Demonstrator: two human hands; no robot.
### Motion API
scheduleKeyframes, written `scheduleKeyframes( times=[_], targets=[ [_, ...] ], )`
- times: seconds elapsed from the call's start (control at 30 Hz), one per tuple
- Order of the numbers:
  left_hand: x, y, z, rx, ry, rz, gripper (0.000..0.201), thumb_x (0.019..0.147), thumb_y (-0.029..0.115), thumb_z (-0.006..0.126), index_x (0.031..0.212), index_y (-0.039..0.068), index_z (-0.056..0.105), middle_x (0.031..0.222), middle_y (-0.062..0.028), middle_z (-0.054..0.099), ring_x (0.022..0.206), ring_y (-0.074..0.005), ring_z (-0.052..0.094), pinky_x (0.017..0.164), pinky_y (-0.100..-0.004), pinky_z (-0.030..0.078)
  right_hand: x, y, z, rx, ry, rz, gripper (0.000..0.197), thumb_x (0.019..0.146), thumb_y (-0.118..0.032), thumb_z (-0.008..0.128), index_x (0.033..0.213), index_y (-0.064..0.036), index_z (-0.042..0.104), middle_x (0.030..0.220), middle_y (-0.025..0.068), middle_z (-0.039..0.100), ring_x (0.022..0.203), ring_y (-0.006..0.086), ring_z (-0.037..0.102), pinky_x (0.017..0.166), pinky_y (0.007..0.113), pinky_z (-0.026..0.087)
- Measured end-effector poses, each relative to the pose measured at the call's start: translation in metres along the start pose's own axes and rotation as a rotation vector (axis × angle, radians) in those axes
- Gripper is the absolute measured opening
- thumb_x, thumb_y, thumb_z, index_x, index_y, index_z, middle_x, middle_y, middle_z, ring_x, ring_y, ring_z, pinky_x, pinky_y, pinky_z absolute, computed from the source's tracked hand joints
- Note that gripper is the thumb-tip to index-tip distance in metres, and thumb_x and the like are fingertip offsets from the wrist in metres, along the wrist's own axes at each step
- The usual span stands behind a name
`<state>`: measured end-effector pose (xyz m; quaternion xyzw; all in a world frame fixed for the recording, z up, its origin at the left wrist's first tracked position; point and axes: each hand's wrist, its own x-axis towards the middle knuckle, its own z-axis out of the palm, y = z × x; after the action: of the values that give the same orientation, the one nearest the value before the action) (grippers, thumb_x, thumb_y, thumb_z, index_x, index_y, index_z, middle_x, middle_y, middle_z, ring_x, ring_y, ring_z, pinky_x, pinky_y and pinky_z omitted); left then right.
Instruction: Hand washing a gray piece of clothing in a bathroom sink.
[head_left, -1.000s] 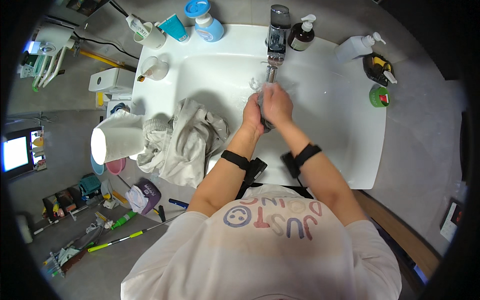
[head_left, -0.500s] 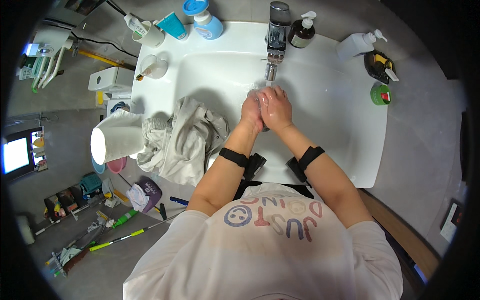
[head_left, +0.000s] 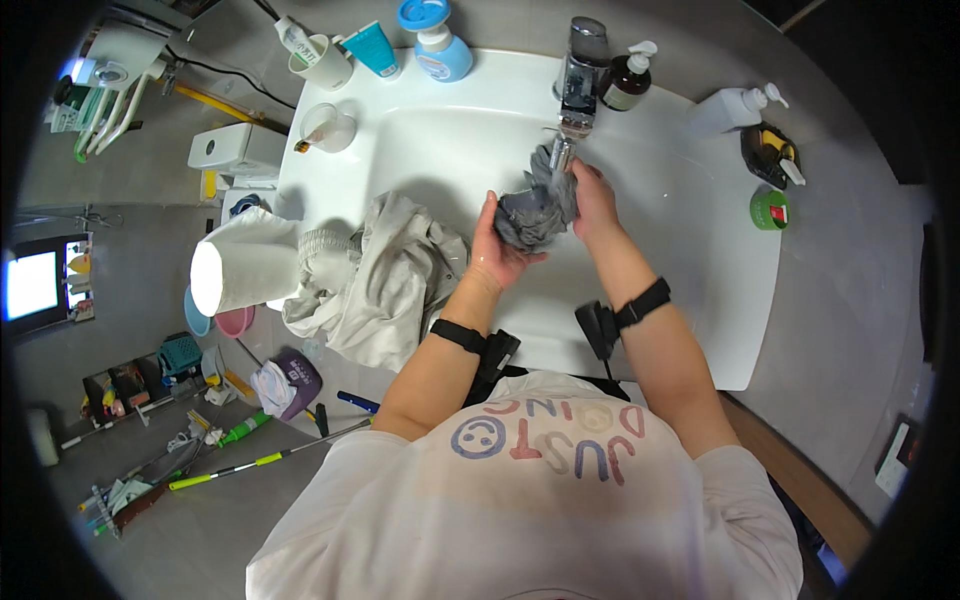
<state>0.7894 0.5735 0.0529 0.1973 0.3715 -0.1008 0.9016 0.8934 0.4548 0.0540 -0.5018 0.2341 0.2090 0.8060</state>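
Grey, bunched cloth [head_left: 532, 218] was grasped by both hands, its near-left side cupped in the left hand [head_left: 497, 252], its right edge gripped by the right hand [head_left: 595, 205]. Just beyond them, a chrome faucet [head_left: 583, 75] was mounted on the white sink [head_left: 690, 240]. Left of the left hand, a pale garment [head_left: 385, 275] was draped.

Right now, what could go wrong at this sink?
1. The gray cloth, bunched between the left hand and right hand by the faucet, might slip into the sink.
2. Splashes could wet the black device strapped to the right forearm.
3. The light-gray elastic-waisted garment, heaped at the sink's left front corner, could slide off.
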Motion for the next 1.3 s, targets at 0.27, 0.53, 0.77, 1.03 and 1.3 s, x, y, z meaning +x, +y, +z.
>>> scheduleKeyframes(
  times=[0.27,0.53,0.77,1.03,1.3],
  targets=[
    [0.056,-0.035,-0.006,-0.441,-0.547,-0.028,0.042,0.090,0.041,0.049,0.112,0.005,0.056,0.100,-0.0111,0.060,0.091,-0.0257,0.056,0.085,-0.0383,0.046,-0.073,0.036,0.004,-1.334,-0.032,-0.959,0.028,0.075,-0.036,0.066,0.083,-0.0093,0.063,0.090,0.0139,0.058,0.085,0.0335,0.057,0.075,0.040,0.048],
    [0.043,-0.012,0.018,0.092,0.059,0.080,0.028,0.093,0.027,0.042,0.101,0.006,0.058,0.091,-0.0072,0.063,0.081,-0.0220,0.061,0.075,-0.0352,0.050,0.004,0.019,-0.022,-0.875,-0.169,-0.544,0.037,0.085,-0.016,0.053,0.121,-0.0087,0.047,0.110,0.0163,0.060,0.101,0.0329,0.059,0.086,0.039,0.045],
    [0.025,-0.025,0.016,0.127,0.077,-0.065,0.042,0.095,0.039,0.038,0.119,0.008,0.053,0.111,-0.0087,0.061,0.104,-0.0242,0.056,0.092,-0.0391,0.045,-0.025,0.006,0.014,-0.870,-0.124,-0.221,0.025,0.084,-0.022,0.059,0.101,-0.0044,0.061,0.095,0.0116,0.063,0.088,0.0263,0.061,0.080,0.036,0.048],
    [0.002,-0.005,0.012,-0.270,-0.002,-0.077,0.059,0.085,0.058,0.049,0.120,0.010,0.054,0.119,-0.0097,0.059,0.112,-0.0214,0.054,0.096,-0.0423,0.040,-0.002,0.008,-0.005,0.012,0.074,-0.130,0.029,0.079,-0.023,0.066,0.097,-0.0018,0.058,0.091,0.0068,0.062,0.083,0.0190,0.058,0.075,0.033,0.047],
    [0.065,-0.037,-0.033,-0.153,-0.445,-0.028,0.037,0.092,0.038,0.046,0.113,0.008,0.051,0.106,-0.0121,0.059,0.087,-0.0225,0.060,0.079,-0.0372,0.050,-0.104,0.038,0.009,-1.304,-0.180,-0.893,0.021,0.075,-0.023,0.067,0.084,-0.0058,0.060,0.104,0.0163,0.060,0.094,0.0329,0.058,0.080,0.040,0.047]
  ],
)
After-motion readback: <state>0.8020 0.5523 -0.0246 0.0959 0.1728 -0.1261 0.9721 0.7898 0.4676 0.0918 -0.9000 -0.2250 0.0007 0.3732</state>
